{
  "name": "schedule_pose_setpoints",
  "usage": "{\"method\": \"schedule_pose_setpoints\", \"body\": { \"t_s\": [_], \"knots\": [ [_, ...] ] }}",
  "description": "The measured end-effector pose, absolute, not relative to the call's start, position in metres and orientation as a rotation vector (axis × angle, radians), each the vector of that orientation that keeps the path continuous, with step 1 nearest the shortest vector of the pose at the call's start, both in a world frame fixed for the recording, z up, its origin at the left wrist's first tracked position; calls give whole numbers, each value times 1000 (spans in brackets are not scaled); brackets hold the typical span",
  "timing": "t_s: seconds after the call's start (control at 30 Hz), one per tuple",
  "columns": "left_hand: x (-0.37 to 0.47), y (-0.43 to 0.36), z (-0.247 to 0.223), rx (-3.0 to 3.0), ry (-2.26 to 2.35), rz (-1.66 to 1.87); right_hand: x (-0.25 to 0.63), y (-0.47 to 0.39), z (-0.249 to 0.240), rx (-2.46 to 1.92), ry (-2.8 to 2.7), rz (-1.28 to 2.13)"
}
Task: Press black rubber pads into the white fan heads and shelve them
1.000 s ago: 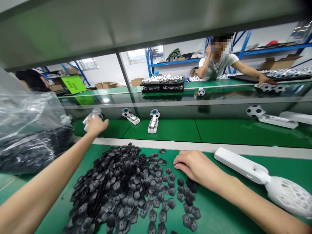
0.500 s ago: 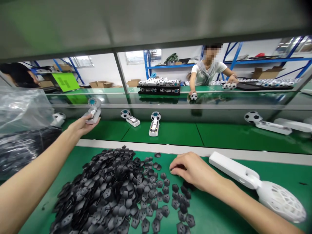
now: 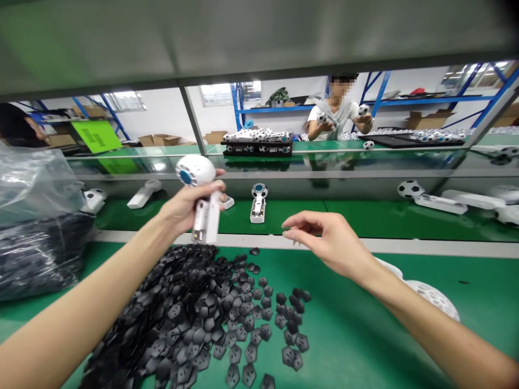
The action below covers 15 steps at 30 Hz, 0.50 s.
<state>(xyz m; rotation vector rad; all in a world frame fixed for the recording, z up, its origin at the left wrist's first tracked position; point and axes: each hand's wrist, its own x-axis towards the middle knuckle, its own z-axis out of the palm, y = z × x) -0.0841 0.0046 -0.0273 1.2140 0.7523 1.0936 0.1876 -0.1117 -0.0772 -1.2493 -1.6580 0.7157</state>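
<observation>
My left hand [image 3: 184,208] is closed around a white ball-headed handle [image 3: 207,219], lifted above the far edge of the black pile. Its round head carries a teal disc, and its grip shows an open compartment. My right hand [image 3: 324,235] hovers to the right, thumb and forefinger pinched together; whatever they hold, if anything, is too small to make out. Below, a heap of black pentagon pieces [image 3: 182,310] covers the green table, with loose ones spread along its right side. Another handle with a black-and-white ball head [image 3: 258,204] lies on the green strip between my hands.
White handles with mesh heads [image 3: 433,298] lie partly behind my right forearm. A clear plastic bag [image 3: 38,221] of black pieces stands at left. More ball-headed handles [image 3: 440,205] lie on the strip. Across from me, a person [image 3: 338,113] holds balls near stacked black trays [image 3: 257,148].
My left hand has brought the handle rightward and nearer. My right hand has risen off the table and moved away from the pieces. Across the way, the person has raised both hands.
</observation>
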Motion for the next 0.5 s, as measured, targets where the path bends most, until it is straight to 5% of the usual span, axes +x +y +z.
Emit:
{"method": "schedule_pose_setpoints", "body": {
  "t_s": [0.23, 0.5],
  "knots": [
    [-17, -37, -47, 1123, 625, 572, 197, -110, -70, -1155, -1479, 642],
    [0, -53, -62, 1378, 821, 811, 203, -110, -61, -990, -1301, 570]
  ]
}}
